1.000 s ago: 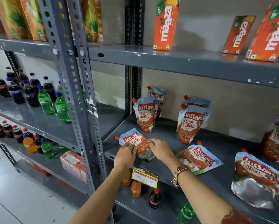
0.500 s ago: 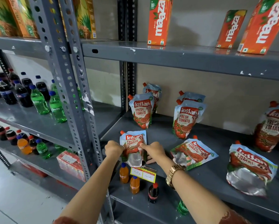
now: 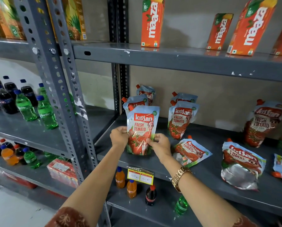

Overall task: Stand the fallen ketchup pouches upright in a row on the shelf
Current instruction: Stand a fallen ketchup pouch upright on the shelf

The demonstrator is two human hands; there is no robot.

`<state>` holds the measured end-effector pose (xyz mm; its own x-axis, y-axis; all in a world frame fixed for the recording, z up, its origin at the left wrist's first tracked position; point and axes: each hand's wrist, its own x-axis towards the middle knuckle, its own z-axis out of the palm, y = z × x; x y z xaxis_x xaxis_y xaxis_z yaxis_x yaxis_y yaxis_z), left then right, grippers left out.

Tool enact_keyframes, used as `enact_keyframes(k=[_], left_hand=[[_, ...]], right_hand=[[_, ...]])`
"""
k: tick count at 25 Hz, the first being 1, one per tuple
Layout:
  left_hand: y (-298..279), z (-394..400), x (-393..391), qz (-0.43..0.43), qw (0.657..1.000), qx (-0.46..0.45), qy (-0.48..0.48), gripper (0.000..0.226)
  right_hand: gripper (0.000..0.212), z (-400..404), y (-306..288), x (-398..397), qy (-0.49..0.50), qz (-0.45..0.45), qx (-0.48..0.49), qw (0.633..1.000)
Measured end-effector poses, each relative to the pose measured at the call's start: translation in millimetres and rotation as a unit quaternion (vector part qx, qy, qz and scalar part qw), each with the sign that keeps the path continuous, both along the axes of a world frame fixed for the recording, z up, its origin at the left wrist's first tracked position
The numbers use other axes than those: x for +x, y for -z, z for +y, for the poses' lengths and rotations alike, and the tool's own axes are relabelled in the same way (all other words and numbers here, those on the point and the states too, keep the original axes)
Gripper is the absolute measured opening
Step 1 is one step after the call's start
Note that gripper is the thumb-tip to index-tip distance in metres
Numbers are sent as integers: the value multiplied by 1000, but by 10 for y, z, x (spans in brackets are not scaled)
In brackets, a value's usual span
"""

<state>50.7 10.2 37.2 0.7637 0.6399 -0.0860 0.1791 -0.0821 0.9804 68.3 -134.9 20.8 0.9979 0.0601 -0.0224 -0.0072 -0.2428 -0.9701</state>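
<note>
Gripping the upright Kissan ketchup pouch (image 3: 142, 128) by its two side edges, the left hand (image 3: 119, 136) and right hand (image 3: 160, 145) set it on the grey shelf (image 3: 202, 174), seemingly touching down. Behind it stand two upright pouches (image 3: 135, 102). Right of the hands, another upright pair (image 3: 181, 119), then a fallen pouch (image 3: 190, 152); farther right another fallen one (image 3: 242, 163) and more remain.

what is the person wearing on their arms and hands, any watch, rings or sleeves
Both forearms are bare. The right wrist carries a gold-coloured metal watch with a link bracelet. The left hand shows what looks like a thin ring on one finger. The right hand shows no ring that can be made out. At the bottom edge, both arms end in reddish-brown sleeves with a pale leaf-like print.
</note>
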Motion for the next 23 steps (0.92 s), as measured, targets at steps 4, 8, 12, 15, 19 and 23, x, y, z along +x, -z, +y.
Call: enact_keyframes(k=[4,8,12,15,19,23], left_hand=[[120,-130,29,-7,998,62,21,21],[238,-240,-31,-39,998,42,3,23],[207,-379,-156,-69,996,36,-48,31],[220,-496,-249,-92,987,105,-80,19],[160,-743,-292,-88,983,159,-30,29],[164,-1059,-280,-52,974,211,63,44]], right_hand=[[28,-104,97,-11,-17,-47,-82,995],[28,-103,172,-31,-13,-65,-124,990],[18,-255,52,-45,66,-119,-158,978],[21,-489,-66,-73,142,-147,-150,967],[20,-830,-110,-116,190,-120,-129,966],[16,-1108,-35,-129,200,-93,-140,965]])
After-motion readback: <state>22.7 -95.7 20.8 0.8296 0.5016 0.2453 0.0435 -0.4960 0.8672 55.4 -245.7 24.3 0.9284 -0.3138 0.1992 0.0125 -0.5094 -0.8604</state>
